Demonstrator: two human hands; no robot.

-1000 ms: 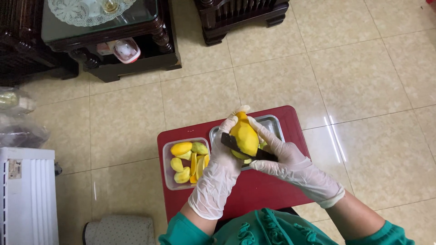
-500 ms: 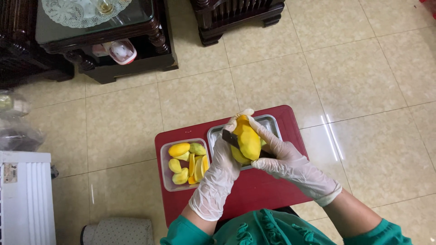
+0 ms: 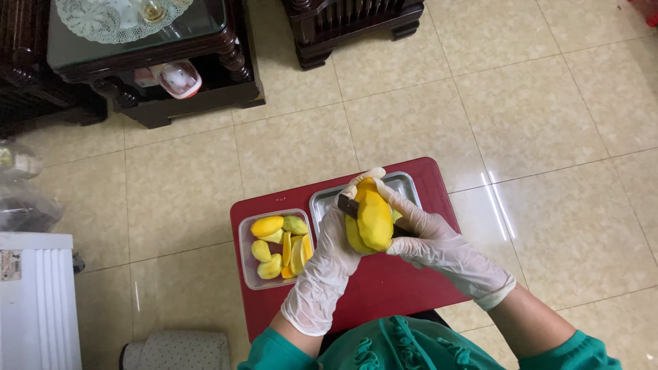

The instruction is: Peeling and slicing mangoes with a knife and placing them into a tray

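Above the metal tray (image 3: 404, 186) on the red desk (image 3: 384, 288), our gloved left hand (image 3: 327, 264) grasps a peeled yellow mango (image 3: 373, 218) while our right hand (image 3: 433, 241) clenches a knife (image 3: 348, 205), mid-slice beside a container of mango pieces (image 3: 277, 248).

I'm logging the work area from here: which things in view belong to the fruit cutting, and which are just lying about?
In use:
- left hand holding the peeled yellow fruit
- right hand with the knife
- metal tray
- clear tub of cut pieces
- red table

Lying about:
- dark glass-topped table
- dark wooden furniture
- white appliance
- plastic bags
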